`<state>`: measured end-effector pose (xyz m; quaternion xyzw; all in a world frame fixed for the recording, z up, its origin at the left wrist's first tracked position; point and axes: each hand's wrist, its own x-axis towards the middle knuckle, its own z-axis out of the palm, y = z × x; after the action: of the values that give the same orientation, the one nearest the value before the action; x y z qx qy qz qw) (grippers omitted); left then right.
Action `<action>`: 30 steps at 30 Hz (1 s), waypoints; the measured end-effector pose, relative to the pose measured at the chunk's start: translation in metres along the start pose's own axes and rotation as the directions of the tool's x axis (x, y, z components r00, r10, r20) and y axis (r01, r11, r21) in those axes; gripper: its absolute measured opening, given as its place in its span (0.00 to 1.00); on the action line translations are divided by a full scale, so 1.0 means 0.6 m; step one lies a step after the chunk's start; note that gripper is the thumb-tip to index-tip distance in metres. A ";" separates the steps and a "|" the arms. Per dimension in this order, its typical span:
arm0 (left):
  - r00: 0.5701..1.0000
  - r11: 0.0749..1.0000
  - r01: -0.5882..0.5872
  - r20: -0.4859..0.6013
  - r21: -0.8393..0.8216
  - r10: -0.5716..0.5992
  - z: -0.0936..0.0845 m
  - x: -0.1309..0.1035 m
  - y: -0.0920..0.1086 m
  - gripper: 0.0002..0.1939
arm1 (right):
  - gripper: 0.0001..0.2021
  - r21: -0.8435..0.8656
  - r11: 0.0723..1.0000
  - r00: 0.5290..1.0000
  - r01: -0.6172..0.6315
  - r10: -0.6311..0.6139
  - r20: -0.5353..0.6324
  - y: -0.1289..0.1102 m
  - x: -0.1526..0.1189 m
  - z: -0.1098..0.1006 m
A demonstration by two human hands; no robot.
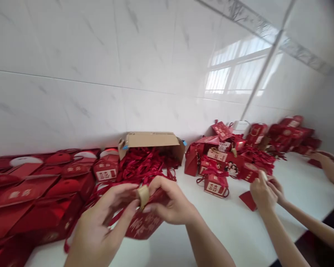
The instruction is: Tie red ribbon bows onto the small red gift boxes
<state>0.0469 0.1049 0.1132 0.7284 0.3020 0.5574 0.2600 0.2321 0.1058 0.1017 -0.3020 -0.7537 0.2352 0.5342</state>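
Observation:
In the head view, a red gift box (146,224) with pale lettering is between my two hands, above the white table. A gold ribbon loop (143,196) stands at its top. My left hand (111,215) has its thumb and fingers closed on the gold ribbon from the left. On the right, my right hand (168,202) pinches the box's red top beside the ribbon. The fingers of both hands nearly meet at the gold loop. Part of the box is hidden behind my hands.
Red boxes (25,194) crowd the left. A cardboard box (151,139) of red ribbons (144,163) stands by the wall. A small finished box (215,184) and more packages are right of it. Another person's hands (264,191) work at the right; further hands (323,161) are beyond.

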 end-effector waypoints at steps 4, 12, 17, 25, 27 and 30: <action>0.993 0.993 0.117 0.020 -0.022 -0.117 0.011 -0.008 0.025 0.12 | 0.09 -0.026 0.996 0.995 0.089 -0.090 -0.031 0.003 -0.014 0.000; 0.989 0.985 0.146 0.002 -0.094 -0.146 0.014 -0.012 0.039 0.04 | 0.10 0.027 0.980 0.980 0.195 -0.196 0.021 0.014 -0.025 -0.003; 0.989 0.983 0.149 0.030 -0.107 -0.147 0.015 -0.015 0.039 0.03 | 0.10 0.083 0.980 0.982 0.183 -0.186 0.030 0.019 -0.028 0.000; 0.993 0.987 0.122 0.011 -0.105 -0.122 0.012 -0.016 0.040 0.04 | 0.09 0.109 0.974 0.979 0.197 -0.202 0.038 0.018 -0.027 -0.001; 0.992 0.986 0.123 0.012 -0.111 -0.123 0.011 -0.017 0.040 0.04 | 0.09 0.097 0.974 0.978 0.203 -0.207 0.039 0.019 -0.027 -0.001; 0.992 0.986 0.124 0.016 -0.112 -0.123 0.010 -0.017 0.040 0.04 | 0.09 0.092 0.973 0.976 0.212 -0.216 0.034 0.019 -0.026 0.000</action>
<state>0.0546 0.0808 0.1224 0.6949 0.3133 0.5531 0.3361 0.2383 0.1027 0.0834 -0.1900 -0.7822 0.2158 0.5528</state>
